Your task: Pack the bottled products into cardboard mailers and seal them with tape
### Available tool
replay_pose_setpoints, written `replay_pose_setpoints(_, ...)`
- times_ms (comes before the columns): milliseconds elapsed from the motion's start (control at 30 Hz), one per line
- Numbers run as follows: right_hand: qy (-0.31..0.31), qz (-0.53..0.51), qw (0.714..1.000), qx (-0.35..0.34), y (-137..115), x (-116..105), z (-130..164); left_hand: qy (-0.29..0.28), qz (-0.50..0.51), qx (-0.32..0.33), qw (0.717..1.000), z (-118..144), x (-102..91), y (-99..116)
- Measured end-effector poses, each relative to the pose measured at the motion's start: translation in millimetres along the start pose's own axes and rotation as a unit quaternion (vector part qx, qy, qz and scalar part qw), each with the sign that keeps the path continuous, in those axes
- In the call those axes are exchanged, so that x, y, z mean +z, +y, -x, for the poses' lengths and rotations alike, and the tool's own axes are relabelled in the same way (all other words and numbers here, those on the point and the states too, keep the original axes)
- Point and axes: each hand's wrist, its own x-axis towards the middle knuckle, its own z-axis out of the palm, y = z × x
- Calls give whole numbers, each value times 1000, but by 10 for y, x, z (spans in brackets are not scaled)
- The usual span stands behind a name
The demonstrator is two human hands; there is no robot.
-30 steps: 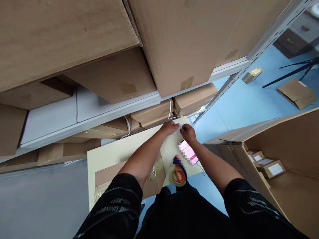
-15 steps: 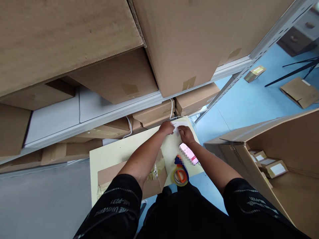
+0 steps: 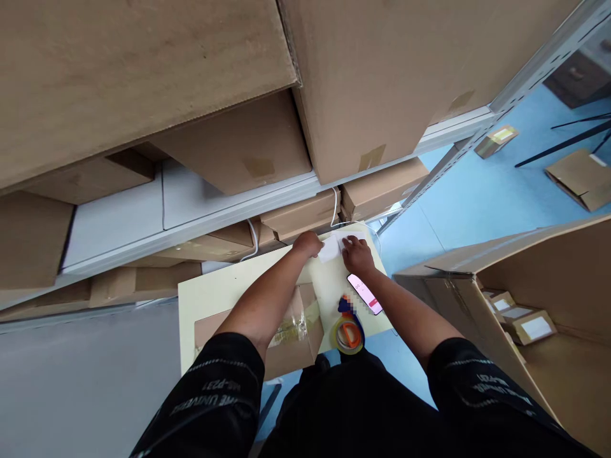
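Observation:
My left hand (image 3: 308, 243) is closed, pinching the edge of a white paper piece (image 3: 328, 250) above the cream table (image 3: 229, 280). Just right of it, my right hand (image 3: 358, 256) has its fingers bent down onto a second white paper (image 3: 356, 235) near the table's far corner. Whether the two papers are joined cannot be made out. Close to my right wrist lies a phone with a pink screen (image 3: 364, 292). A tape dispenser (image 3: 348, 334) with an orange core sits at the near edge. Under my left forearm is a taped cardboard box (image 3: 291, 343).
Shelving (image 3: 238, 207) with large cardboard cartons (image 3: 363, 83) rises directly beyond the table. A big open carton (image 3: 443, 280) at the right holds several small labelled boxes (image 3: 532, 327). A white cable (image 3: 333, 210) runs behind the table. More boxes lie on the blue floor.
My left hand has moved left, away from my right hand, drawing out the white paper piece, which now shows between them. The whole view has shifted slightly.

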Motion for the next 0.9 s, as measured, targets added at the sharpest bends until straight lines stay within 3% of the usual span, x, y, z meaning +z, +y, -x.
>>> replay_pose_setpoints(267,-108,124,986,7,-144,-47,-172,3,-38,-13,999,-27,31,-215)
replay_pose_setpoints(567,-134,145,980,19,-172,-78,-223,7,-48,-34,998,-95,4,-473)
replay_pose_setpoints(900,-188,165,968,21,-209,-60,-344,20,-51,-24,998,-150,13,-487)
